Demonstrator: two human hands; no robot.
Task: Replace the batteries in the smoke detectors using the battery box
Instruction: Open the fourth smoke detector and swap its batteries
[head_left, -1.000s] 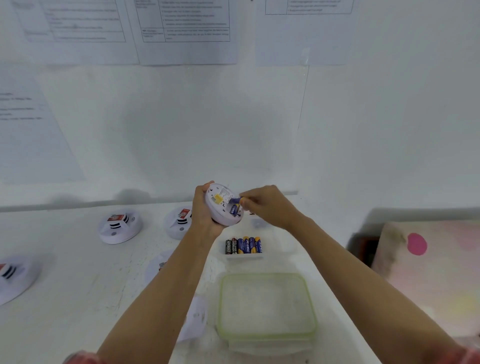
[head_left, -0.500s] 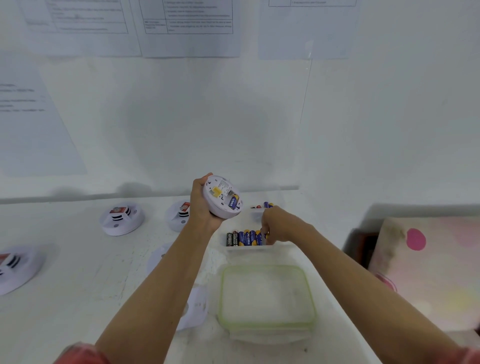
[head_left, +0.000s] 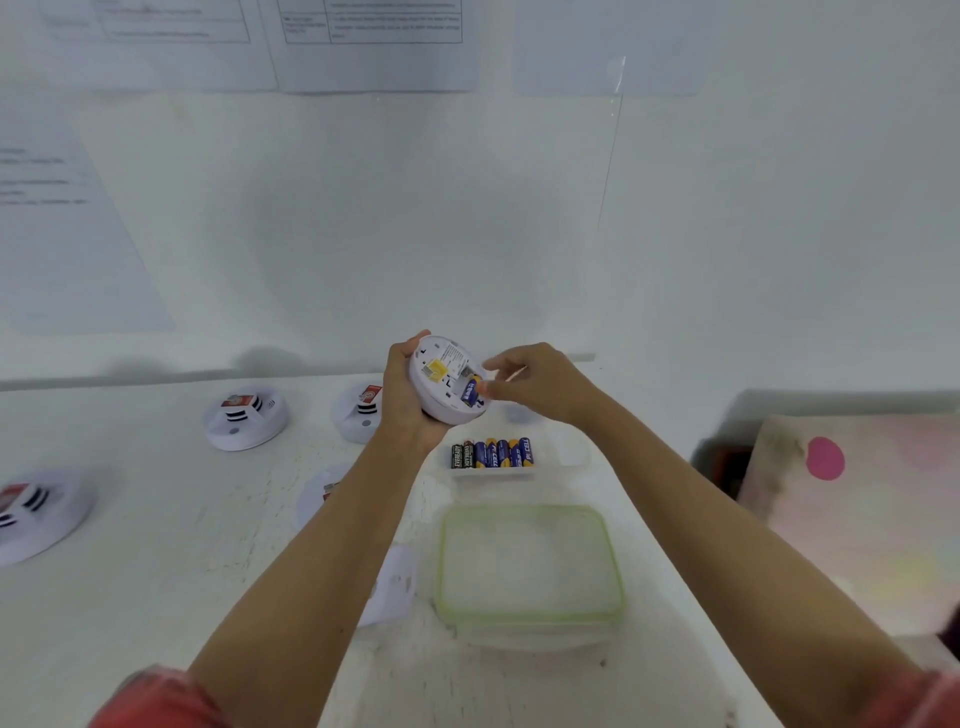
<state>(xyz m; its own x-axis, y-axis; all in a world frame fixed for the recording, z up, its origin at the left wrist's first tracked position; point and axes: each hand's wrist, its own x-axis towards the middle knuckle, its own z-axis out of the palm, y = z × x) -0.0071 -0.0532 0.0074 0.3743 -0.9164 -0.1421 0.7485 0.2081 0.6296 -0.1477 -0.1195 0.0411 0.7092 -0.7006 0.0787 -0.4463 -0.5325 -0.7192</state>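
My left hand (head_left: 402, 400) grips a white smoke detector (head_left: 441, 379) above the table, its back turned to me. A blue battery (head_left: 470, 391) lies in its open compartment. My right hand (head_left: 540, 384) is at that compartment, thumb and finger pinching a battery end against it; most of that battery is hidden. Below stands the clear battery box (head_left: 566, 453) with several black and blue batteries (head_left: 493, 453) in a row.
The box's green-rimmed lid (head_left: 527, 564) lies near me. Other white detectors (head_left: 244, 415) (head_left: 361, 413) (head_left: 36, 512) rest on the white table; one more (head_left: 319, 491) is half hidden by my left arm. A white cover piece (head_left: 395, 582) lies beside the lid. Pink-spotted cloth (head_left: 857, 509) is at the right.
My right hand left the detector, dipped to the battery box, then came back up to the detector's compartment. My left hand kept holding the detector, turning it slightly.
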